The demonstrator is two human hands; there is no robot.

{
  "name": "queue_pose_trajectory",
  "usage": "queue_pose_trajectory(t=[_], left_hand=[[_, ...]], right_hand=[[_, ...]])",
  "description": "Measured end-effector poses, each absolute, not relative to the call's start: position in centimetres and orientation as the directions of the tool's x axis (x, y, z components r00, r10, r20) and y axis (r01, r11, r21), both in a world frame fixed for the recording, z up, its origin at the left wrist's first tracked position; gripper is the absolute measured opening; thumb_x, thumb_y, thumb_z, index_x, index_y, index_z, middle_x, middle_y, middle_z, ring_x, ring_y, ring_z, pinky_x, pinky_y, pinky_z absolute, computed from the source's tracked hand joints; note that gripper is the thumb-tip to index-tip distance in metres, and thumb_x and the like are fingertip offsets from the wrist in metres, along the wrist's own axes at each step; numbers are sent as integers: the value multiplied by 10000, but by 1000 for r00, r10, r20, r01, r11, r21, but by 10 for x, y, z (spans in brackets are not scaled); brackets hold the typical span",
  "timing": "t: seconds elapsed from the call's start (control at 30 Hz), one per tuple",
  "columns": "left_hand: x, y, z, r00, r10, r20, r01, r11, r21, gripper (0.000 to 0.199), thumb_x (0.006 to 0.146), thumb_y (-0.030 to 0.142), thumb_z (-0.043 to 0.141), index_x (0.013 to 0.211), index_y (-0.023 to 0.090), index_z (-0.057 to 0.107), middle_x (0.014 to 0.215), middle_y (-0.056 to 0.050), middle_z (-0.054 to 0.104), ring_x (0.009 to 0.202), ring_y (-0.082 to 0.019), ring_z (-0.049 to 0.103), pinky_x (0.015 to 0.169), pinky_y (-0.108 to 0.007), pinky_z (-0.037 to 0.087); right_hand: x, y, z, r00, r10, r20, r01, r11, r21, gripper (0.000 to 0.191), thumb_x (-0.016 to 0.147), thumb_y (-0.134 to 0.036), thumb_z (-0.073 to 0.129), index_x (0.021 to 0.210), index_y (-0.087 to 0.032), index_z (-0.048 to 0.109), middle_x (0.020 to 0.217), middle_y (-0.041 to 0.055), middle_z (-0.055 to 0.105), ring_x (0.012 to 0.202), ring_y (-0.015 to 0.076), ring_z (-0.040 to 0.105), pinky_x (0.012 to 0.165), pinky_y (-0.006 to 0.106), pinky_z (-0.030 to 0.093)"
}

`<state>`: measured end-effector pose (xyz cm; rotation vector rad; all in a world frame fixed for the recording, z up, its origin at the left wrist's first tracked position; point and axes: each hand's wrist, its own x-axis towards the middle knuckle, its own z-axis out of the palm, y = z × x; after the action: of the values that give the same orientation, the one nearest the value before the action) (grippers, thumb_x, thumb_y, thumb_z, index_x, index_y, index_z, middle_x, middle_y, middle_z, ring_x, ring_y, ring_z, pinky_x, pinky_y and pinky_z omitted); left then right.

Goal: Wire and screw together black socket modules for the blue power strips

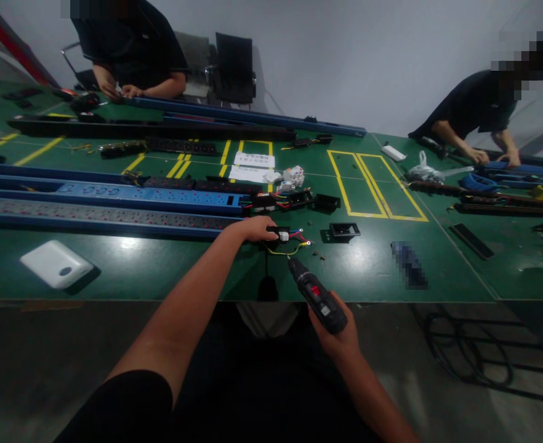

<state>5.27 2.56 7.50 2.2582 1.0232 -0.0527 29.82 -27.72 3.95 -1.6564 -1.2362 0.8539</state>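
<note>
My right hand (340, 332) is wrapped round a black cordless screwdriver (322, 298) with a red switch. Its bit points up and left, close to a yellow-green wire (285, 252). My left hand (255, 229) is closed over the right end of a long blue power strip (160, 218) with a row of dark sockets; the palm and fingers hide that end. From beside the fingertips come red, blue and yellow-green wires tipped with ring terminals (308, 243). A small white block (283, 235) sits by my fingers. Behind lies another blue strip (160, 195) with wired black parts at its end.
Small screws (322, 257) and a black rectangular housing (345, 230) lie right of the wires. A white box-shaped device (56, 264) is at the front left. Across the green table (438, 277), two co-workers handle long strips. White connectors (292, 178) stand near paper labels (253, 160).
</note>
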Motion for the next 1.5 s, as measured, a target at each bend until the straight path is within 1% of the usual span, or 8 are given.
queue_pose_trajectory(t=[0.1, 0.23, 0.43, 0.7, 0.97, 1.07, 1.2, 1.5], left_hand=[[52, 24, 77, 698, 661, -276, 676, -482, 557, 354, 865, 422, 722, 1097, 194, 861, 947, -88, 805, 924, -271, 723, 893, -348, 529], [51, 24, 76, 710, 656, -255, 659, -494, 566, 330, 872, 413, 716, 1073, 196, 862, 901, -76, 794, 919, -266, 716, 868, -338, 524], [49, 28, 69, 706, 660, -256, 661, -485, 573, 339, 867, 439, 718, 1038, 182, 857, 869, -71, 788, 873, -255, 708, 824, -325, 520], [47, 34, 54, 716, 656, -238, 648, -499, 576, 350, 878, 440, 698, 1060, 187, 858, 940, -83, 800, 870, -244, 701, 827, -327, 517], [45, 37, 48, 736, 638, -226, 627, -517, 582, 368, 904, 481, 669, 1016, 180, 848, 920, -75, 795, 810, -227, 695, 740, -319, 490], [45, 37, 46, 734, 644, -217, 624, -512, 591, 379, 889, 475, 692, 1068, 183, 856, 961, -77, 807, 829, -230, 703, 746, -316, 497], [44, 38, 44, 735, 643, -215, 615, -498, 612, 421, 886, 452, 700, 1184, 195, 850, 989, -76, 816, 865, -231, 715, 791, -311, 511], [46, 37, 49, 727, 640, -248, 642, -506, 576, 395, 897, 440, 707, 1145, 170, 853, 948, -73, 812, 847, -229, 705, 800, -314, 505]], right_hand=[[296, -276, 45, 246, 968, 41, 496, -89, -864, 213, 837, -434, 823, 951, -284, 724, 925, 48, 737, 893, 276, 703, 780, 389, 605], [298, -275, 57, 108, 989, 106, 699, 0, -715, 151, 906, -362, 725, 1033, -281, 732, 961, 54, 719, 868, 256, 711, 749, 350, 573], [298, -274, 90, -96, 992, 86, 840, 126, -527, 616, 763, -164, 693, 1367, -272, 648, 1159, 66, 717, 921, 245, 741, 773, 317, 544], [285, -262, 128, -184, 983, 24, 955, 185, -232, 599, 832, -110, 696, 1413, -243, 636, 1151, 71, 719, 901, 230, 706, 710, 323, 444], [283, -244, 152, -268, 963, -17, 962, 267, -59, 611, 734, -48, 719, 1316, -229, 681, 1187, 98, 719, 849, 244, 680, 673, 362, 399], [279, -240, 159, -283, 958, -34, 959, 283, -7, 574, 742, -34, 697, 1285, -219, 698, 1154, 102, 728, 817, 244, 671, 644, 374, 365], [273, -237, 164, -301, 953, -31, 953, 301, 29, 511, 732, -3, 653, 1195, -210, 717, 1096, 97, 728, 816, 252, 673, 629, 378, 343], [271, -231, 173, -374, 927, 4, 923, 372, 96, 369, 730, 28, 596, 996, -204, 706, 991, 100, 712, 768, 248, 628, 623, 391, 318]])
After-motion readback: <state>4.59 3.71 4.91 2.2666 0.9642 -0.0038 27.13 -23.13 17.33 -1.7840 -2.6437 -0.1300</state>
